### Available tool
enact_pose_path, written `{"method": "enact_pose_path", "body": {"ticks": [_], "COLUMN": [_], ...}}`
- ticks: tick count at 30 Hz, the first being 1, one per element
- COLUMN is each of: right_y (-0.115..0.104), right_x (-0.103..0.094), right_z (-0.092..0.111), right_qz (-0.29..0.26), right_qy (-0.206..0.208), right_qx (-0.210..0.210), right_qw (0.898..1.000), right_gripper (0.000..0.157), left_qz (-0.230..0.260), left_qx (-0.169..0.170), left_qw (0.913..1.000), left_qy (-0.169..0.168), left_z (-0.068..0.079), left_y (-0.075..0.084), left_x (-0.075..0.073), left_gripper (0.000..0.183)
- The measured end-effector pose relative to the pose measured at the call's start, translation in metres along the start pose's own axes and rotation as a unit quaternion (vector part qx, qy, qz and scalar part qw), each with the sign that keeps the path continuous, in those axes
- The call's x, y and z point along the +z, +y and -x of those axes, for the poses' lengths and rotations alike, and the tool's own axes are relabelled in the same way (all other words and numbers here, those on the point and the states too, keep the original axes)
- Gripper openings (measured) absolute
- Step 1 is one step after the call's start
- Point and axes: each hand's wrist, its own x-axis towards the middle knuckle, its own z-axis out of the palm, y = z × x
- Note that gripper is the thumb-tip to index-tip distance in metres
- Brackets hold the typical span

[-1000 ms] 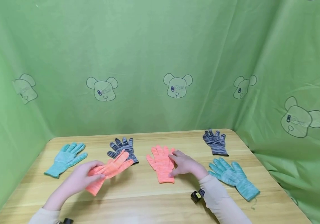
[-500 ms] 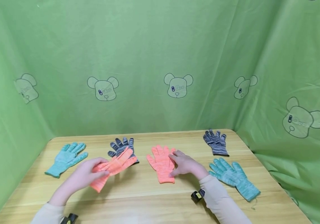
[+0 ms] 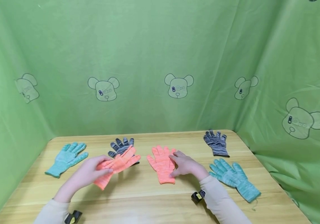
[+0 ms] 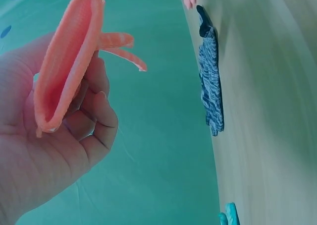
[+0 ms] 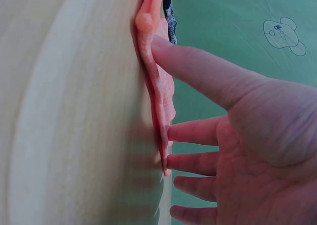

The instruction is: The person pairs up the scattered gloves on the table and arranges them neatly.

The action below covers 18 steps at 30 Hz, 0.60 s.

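Observation:
Above the table, my left hand (image 3: 92,169) pinches a coral-pink knit glove (image 3: 123,161) between thumb and fingers. Its fingers point away to the right, and the left wrist view looks into its gaping cuff (image 4: 69,61). A second coral-pink glove (image 3: 162,166) lies flat at the middle of the table, fingers toward the back. My right hand (image 3: 186,164) rests at that glove's right edge; the right wrist view shows the thumb and some straight fingertips touching it. Behind the held glove lies a dark striped glove (image 3: 118,148), partly covered from sight.
A teal glove (image 3: 65,158) lies at the left of the wooden table (image 3: 137,202). Another teal glove (image 3: 235,179) lies at the right, with a loose thread by its cuff. A second dark striped glove (image 3: 217,143) sits at the back right. Green cloth (image 3: 143,46) walls the table.
My left hand has moved right and slightly toward the back, carrying the coral-pink glove farther over the dark striped one. The right hand has stayed on the flat glove.

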Motion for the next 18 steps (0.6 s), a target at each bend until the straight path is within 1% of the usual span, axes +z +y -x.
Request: {"method": "enact_pose_path", "body": {"ticks": [4,9,14,18], "right_y": [0.000,0.000,0.000,0.001], "right_x": [-0.001,0.000,0.001,0.001], "right_z": [0.000,0.000,-0.001,0.000], "right_qz": [0.000,0.001,0.001,-0.002], "right_qy": [0.000,0.003,0.003,0.002], "right_qx": [-0.001,-0.001,-0.001,0.000], "right_qw": [1.000,1.000,1.000,1.000], "right_gripper": [0.094,0.094,0.094,0.094], "left_qz": [0.006,0.010,0.017,0.021], "left_qx": [-0.005,-0.007,0.000,0.005], "left_qw": [1.0000,0.9999,0.9999,0.9998], "left_qy": [-0.004,0.000,-0.001,0.003], "left_z": [-0.003,-0.007,-0.012,-0.016], "left_y": [0.002,0.006,0.012,0.015], "left_x": [0.001,0.001,0.001,0.002], "left_gripper": [0.032,0.036,0.039,0.037]}}
